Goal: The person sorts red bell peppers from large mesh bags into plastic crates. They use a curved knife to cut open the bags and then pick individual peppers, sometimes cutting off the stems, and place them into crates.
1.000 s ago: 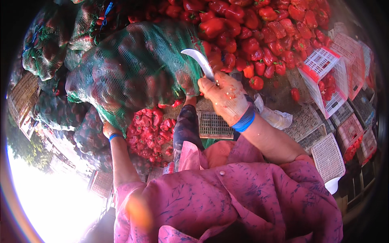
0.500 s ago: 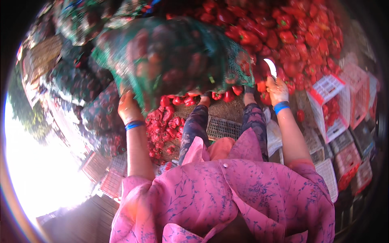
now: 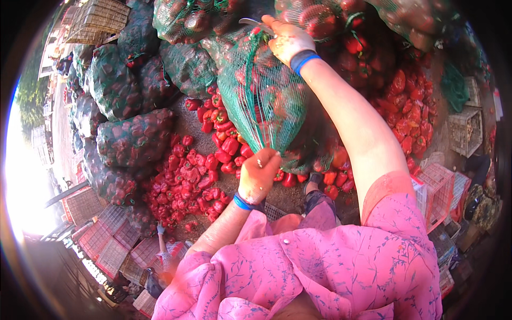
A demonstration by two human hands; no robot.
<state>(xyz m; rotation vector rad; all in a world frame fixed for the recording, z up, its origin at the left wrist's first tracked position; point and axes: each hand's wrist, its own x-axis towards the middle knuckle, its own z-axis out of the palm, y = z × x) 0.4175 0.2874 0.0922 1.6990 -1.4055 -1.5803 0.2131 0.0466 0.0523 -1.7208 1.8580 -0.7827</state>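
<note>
A green mesh sack (image 3: 290, 101) filled with red peppers stretches out in front of me. My left hand (image 3: 257, 176) is closed in a fist round its gathered near end, and the netting is drawn into taut strands above the fist. At the sack's far end, my right hand (image 3: 290, 41) grips a knife with a curved blade (image 3: 255, 23) that points left. Its handle is hidden in the fingers. The right hand is close to the netting; whether it also grips some mesh I cannot tell.
Loose red bell peppers (image 3: 181, 184) lie in a heap to the left, with more peppers (image 3: 408, 114) at the right. Filled mesh sacks (image 3: 114, 80) are piled left and ahead. Crates (image 3: 104, 248) stand lower left, others (image 3: 434, 194) right. Another person's arm (image 3: 164, 250) shows lower left.
My right hand has swung far forward and left with the knife, to the sack's far end. My left hand has come nearer and rightward. The view has shifted, and the sack now runs lengthwise ahead.
</note>
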